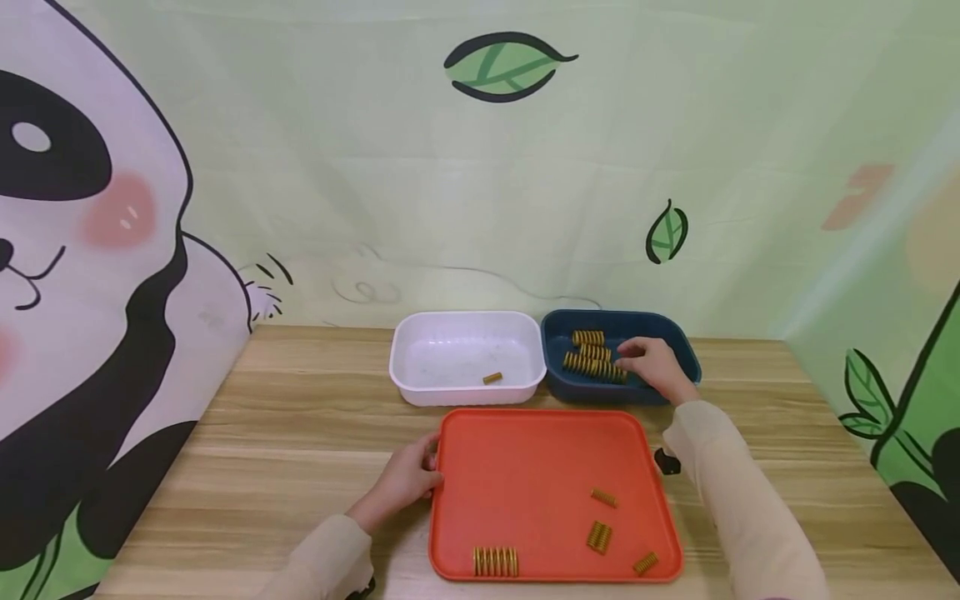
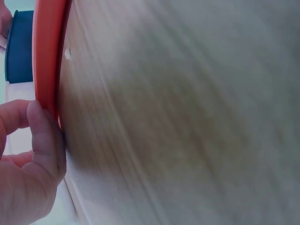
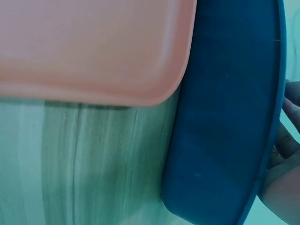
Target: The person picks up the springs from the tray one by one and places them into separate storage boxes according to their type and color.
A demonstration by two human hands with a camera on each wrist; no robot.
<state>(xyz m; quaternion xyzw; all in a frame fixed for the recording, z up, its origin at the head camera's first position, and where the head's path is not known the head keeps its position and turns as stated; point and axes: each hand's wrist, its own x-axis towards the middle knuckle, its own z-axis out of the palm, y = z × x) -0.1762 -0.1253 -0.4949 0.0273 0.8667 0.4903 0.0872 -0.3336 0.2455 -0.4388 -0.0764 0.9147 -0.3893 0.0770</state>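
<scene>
My left hand (image 1: 408, 479) holds the left rim of a red tray (image 1: 517, 467), thumb and fingers at its edge; the left wrist view shows the fingertips (image 2: 37, 110) against the tray's wall. My right hand (image 1: 652, 364) reaches into a dark blue bin (image 1: 678, 354), its loosely bent fingertips beside several gold coil springs (image 1: 588, 354) with nothing visible between them. From the right wrist, the bin's rim partly hides those fingers (image 3: 286, 145). On the tray lie a large spring (image 1: 495, 562) at front left, a medium spring (image 1: 599, 537) and two small ones, one a spring (image 1: 603, 497) farther back.
Left of the blue bin, side by side with it, stands a white bin (image 1: 442, 354) with one small spring (image 1: 492, 377) inside. Both bins stand behind the tray on a wooden table (image 1: 300, 417). A printed cloth backdrop (image 1: 360, 167) rises behind them.
</scene>
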